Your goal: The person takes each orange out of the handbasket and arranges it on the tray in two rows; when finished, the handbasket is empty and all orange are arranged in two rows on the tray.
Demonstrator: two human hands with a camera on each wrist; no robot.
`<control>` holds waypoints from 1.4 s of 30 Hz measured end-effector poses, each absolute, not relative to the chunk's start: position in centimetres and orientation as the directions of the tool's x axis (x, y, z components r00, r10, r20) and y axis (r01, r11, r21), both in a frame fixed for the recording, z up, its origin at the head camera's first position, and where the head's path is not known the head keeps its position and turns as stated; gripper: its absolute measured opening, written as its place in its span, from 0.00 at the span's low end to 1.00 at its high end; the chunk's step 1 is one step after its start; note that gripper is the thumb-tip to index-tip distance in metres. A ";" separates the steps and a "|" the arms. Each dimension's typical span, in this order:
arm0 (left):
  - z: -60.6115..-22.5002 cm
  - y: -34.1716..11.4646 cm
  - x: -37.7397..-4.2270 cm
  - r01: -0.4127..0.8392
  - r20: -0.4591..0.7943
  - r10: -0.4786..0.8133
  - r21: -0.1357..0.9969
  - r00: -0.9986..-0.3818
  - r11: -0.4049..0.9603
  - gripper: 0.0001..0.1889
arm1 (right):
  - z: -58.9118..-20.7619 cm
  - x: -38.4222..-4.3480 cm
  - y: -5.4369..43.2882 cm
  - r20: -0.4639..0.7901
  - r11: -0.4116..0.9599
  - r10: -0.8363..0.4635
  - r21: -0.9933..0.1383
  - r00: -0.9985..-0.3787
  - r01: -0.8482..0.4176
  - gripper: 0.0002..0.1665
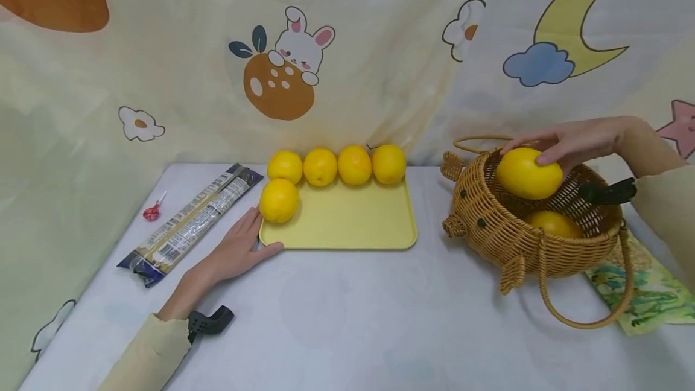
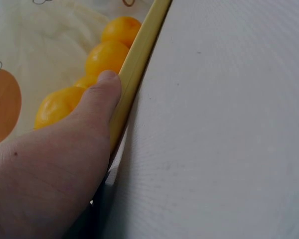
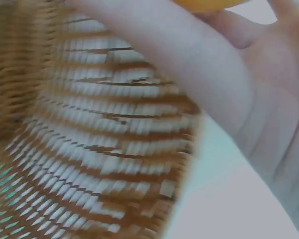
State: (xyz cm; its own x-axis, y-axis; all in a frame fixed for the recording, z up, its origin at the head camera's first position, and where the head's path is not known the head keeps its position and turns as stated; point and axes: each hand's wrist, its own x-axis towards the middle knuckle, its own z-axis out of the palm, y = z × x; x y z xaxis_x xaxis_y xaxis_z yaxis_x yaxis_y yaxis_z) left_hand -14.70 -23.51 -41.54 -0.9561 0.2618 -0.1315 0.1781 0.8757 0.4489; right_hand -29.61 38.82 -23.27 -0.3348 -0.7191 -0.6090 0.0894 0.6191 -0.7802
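Note:
My right hand [image 1: 575, 140] grips an orange [image 1: 529, 174] at the mouth of a wicker basket [image 1: 521, 240] with an animal face; another orange [image 1: 554, 224] lies inside. In the right wrist view, only a sliver of the held orange [image 3: 204, 4] shows at the top, beside the woven wall. My left hand [image 1: 236, 252] rests at the near left corner of a yellow tray [image 1: 347, 228], its thumb [image 2: 102, 94] at the rim. On the tray, several oranges [image 1: 320, 167] line the far edge, and one orange [image 1: 279, 200] sits in front of the leftmost.
Left of the tray lie a long blue and gold packet [image 1: 190, 222] and a red-wrapped lollipop [image 1: 152, 212]. A green and yellow patterned packet [image 1: 646, 288] lies partly under the basket, whose handle [image 1: 586, 321] hangs toward the front. A printed curtain [image 1: 380, 77] stands behind the table.

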 end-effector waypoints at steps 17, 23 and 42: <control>-41.6 -23.6 -14.8 0.173 -0.137 0.259 0.448 -0.956 0.877 0.54 | -21.5 -21.4 30.9 -0.113 -0.071 -0.612 -0.978 -0.783 0.197 0.30; -41.8 -23.5 -14.9 0.174 -0.131 0.259 0.455 -0.957 0.873 0.54 | -22.6 -17.9 25.8 -0.134 -0.136 -0.528 -0.961 -0.838 0.240 0.32; -41.9 -23.7 -15.0 0.194 -0.126 0.276 0.447 -0.953 0.873 0.54 | -27.7 -13.7 12.7 -0.141 -0.193 -0.571 -0.934 -0.809 0.300 0.41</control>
